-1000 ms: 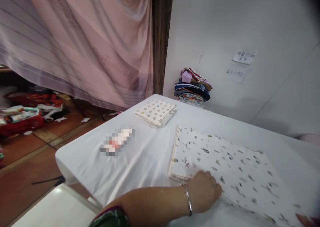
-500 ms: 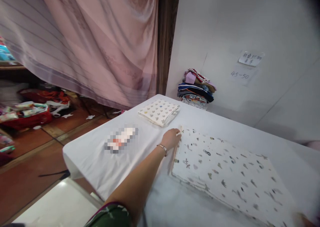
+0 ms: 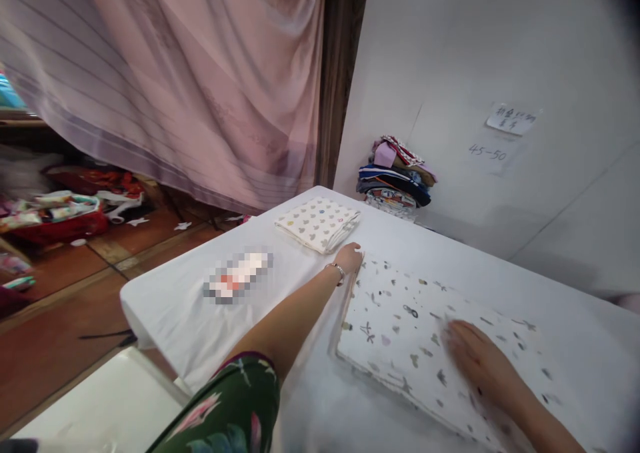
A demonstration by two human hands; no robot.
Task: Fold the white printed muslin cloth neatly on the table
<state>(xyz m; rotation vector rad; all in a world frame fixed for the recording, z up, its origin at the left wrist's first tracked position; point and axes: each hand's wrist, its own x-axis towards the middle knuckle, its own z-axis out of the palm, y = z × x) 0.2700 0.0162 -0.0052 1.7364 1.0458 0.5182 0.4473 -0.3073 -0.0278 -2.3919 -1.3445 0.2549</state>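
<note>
A folded white cloth [image 3: 400, 333] printed with small plants and shapes lies flat on the white-covered table. At its far left corner is my left hand [image 3: 349, 258], its fingers curled at the edge; the thumb is mostly hidden. My right hand [image 3: 473, 353], a little blurred, rests flat over the middle of this cloth, palm down and fingers stretched out. Just beyond my left hand lies a second folded cloth [image 3: 317, 223], cream with grey mouse-head-like motifs.
A pixelated item [image 3: 239, 278] lies left on the table [image 3: 190, 326]. Piled folded fabrics [image 3: 395, 173] stand by the wall, which bears paper notes [image 3: 510, 118]. A pink curtain [image 3: 225, 93] hangs behind. A white stool-like surface [image 3: 105, 400] is lower left; a red basket [image 3: 75, 230] sits on the floor.
My right hand has come in from the lower right corner onto the middle of the printed cloth. My left hand stays at the far left corner, shifted slightly. The view has turned a little left.
</note>
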